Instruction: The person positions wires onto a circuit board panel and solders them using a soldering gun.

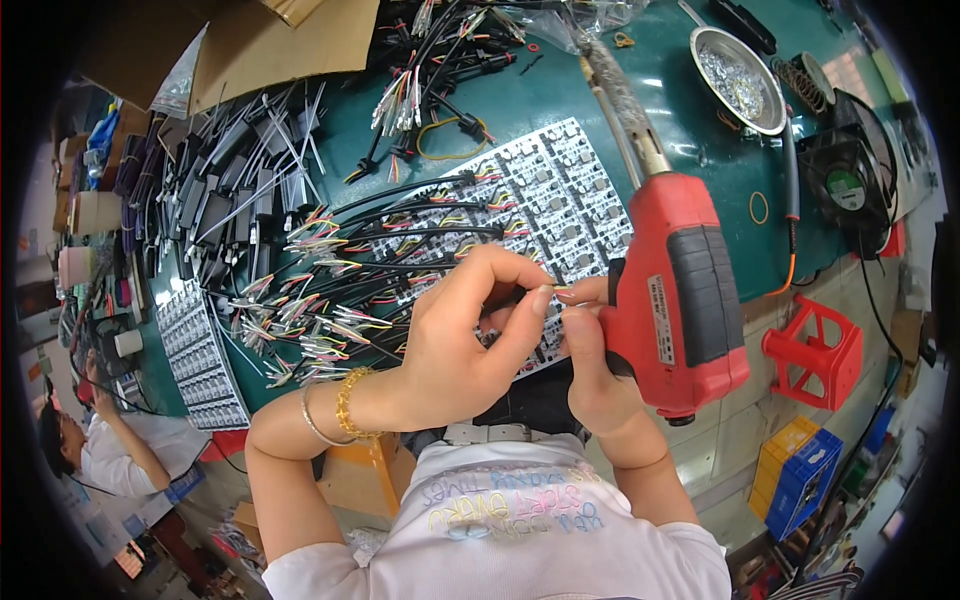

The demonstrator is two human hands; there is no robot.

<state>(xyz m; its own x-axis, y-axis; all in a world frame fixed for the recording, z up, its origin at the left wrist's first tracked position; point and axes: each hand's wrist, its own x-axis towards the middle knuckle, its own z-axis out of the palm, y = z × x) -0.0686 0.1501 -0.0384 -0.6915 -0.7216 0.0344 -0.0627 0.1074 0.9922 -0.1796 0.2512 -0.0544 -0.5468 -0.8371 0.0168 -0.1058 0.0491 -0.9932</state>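
Over a white panel of small circuit boards (575, 205), my left hand (465, 335) pinches a thin yellowish wire end (563, 294) between thumb and forefinger. My right hand (600, 375) meets it there, thumb and forefinger closed near the same wire. Against that right hand rests a red and black soldering gun (660, 290), its body apparently gripped by fingers that are mostly hidden. The metal tip (635, 115) of the gun points away toward the far side. Black cables (415, 235) with stripped coloured wires lie across the panel, left of my hands.
Black modules with grey leads (215, 195) pile up at left, beside another board panel (200, 350). A metal dish of bright scraps (740, 85), a solder coil (800, 80) and a black fan (845, 185) are far right. A red stool (815, 350) stands below; another person (110, 440) sits left.
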